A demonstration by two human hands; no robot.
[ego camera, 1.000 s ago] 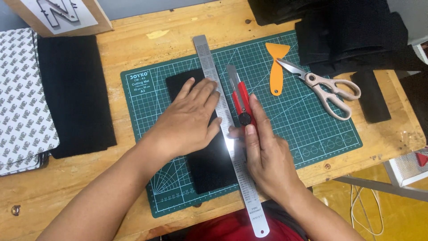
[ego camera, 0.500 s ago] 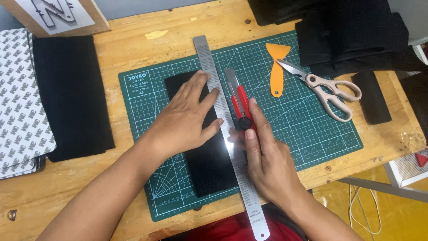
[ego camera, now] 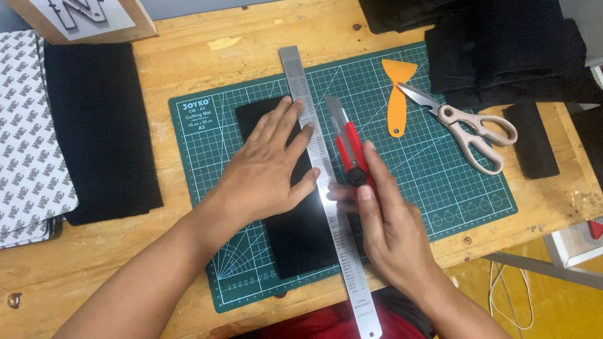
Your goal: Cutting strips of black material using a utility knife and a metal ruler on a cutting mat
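Note:
My left hand (ego camera: 270,166) lies flat with fingers spread on a black foam strip (ego camera: 301,235) and on the long steel ruler (ego camera: 352,282), pressing both down on the green cutting mat (ego camera: 440,182). My right hand (ego camera: 389,220) grips a red utility knife (ego camera: 348,147) just right of the ruler. The knife's blade is out and points away from me, alongside the ruler's right edge. The ruler runs diagonally from the mat's top to past its near edge.
An orange scraper (ego camera: 397,94) and beige-handled scissors (ego camera: 468,125) lie on the mat's right part. Black foam sheets (ego camera: 100,125) and patterned white sheets (ego camera: 28,132) sit left; stacked black foam (ego camera: 502,44) fills the top right. A small black strip (ego camera: 531,138) lies by the scissors.
The view has shifted a little. Both hands stay on the ruler and knife in almost the same places; the knife sits slightly nearer to me along the ruler.

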